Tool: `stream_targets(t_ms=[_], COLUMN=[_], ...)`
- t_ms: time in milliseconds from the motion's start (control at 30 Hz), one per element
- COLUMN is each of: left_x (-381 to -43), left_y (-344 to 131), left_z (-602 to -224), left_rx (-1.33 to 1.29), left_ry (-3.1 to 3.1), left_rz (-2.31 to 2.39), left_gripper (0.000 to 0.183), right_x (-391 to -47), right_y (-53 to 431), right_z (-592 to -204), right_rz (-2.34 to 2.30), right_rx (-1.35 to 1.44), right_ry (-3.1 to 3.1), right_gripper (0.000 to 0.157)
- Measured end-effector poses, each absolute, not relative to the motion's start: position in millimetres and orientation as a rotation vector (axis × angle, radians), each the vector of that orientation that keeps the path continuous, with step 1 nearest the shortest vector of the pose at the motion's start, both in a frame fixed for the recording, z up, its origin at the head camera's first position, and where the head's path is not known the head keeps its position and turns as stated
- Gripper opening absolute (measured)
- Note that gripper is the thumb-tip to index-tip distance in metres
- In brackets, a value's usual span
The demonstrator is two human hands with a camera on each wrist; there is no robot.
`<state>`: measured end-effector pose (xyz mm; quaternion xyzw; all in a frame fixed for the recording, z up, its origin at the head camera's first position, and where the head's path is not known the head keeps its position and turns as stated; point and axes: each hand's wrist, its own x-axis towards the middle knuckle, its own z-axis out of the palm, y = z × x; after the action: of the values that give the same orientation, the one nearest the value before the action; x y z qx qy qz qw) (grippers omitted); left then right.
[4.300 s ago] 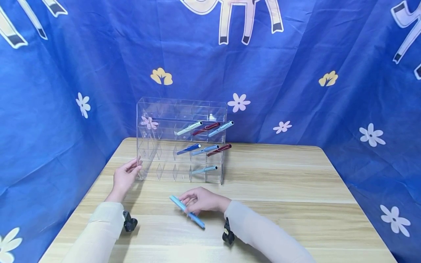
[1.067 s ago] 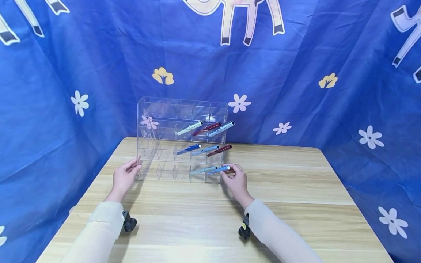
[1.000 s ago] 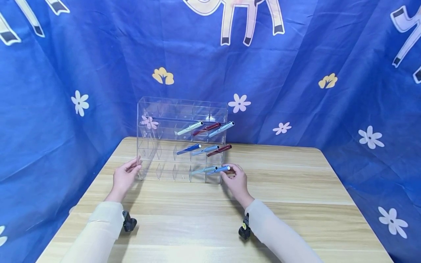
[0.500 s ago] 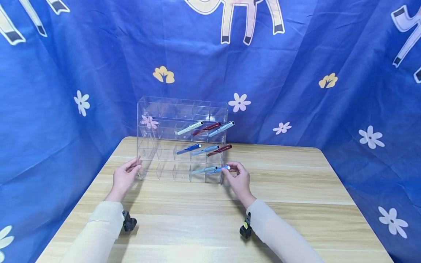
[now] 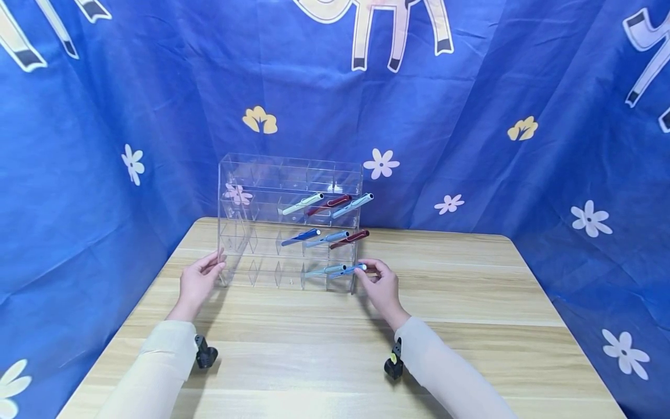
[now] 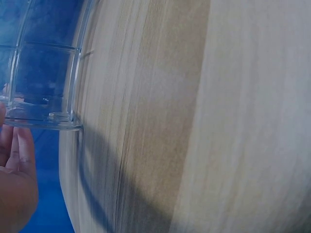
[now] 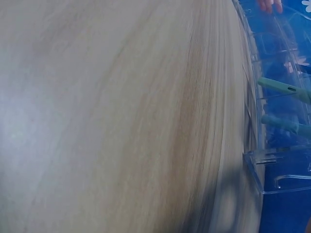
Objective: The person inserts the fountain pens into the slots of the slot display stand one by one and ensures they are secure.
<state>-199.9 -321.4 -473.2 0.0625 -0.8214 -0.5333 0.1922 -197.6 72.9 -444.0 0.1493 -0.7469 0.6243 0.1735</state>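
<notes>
A clear acrylic pen rack (image 5: 264, 250) with tiers of compartments stands at the back of the table. My left hand (image 5: 198, 285) holds its left side edge near the bottom; the left wrist view shows that hand (image 6: 18, 187) at the rack's clear wall. At the lowest tier, my right hand (image 5: 382, 289) pinches the outer end of a blue pen (image 5: 342, 272) lying in the rightmost compartment. Beside it rests a pale teal pen (image 5: 321, 271). The right wrist view shows two pens and the rack's corner; little of the right hand appears there.
Above, the middle tier bears a dark blue pen (image 5: 300, 237), a light blue pen (image 5: 327, 239) and a dark red pen (image 5: 349, 239). Higher sit a mint pen (image 5: 302, 204), another dark red pen (image 5: 328, 205) and a pale blue pen (image 5: 353, 205). A blue curtain (image 5: 445, 134) hangs behind the wooden table (image 5: 450, 291).
Earlier my right hand held the blue pen over the table's front; it moved right and back, and the pen now lies in the lowest right compartment. My left hand stayed at the rack.
</notes>
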Motion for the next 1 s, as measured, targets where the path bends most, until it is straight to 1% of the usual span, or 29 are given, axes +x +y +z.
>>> stream_targets(t_ms=[667, 1000], left_x=[-200, -201], left_y=[-321, -323], left_z=[-473, -470], left_rx=[0.176, 0.190], left_ry=[-2.304, -2.333], left_rz=[-1.487, -1.498], left_gripper=[0.039, 0.040], right_x=[-202, -206], right_y=[80, 89], right_z=[-447, -445], right_rz=[1.773, 1.850], right_rx=[0.529, 0.544], right_ry=[-2.156, -2.189], right_gripper=[0.022, 0.034])
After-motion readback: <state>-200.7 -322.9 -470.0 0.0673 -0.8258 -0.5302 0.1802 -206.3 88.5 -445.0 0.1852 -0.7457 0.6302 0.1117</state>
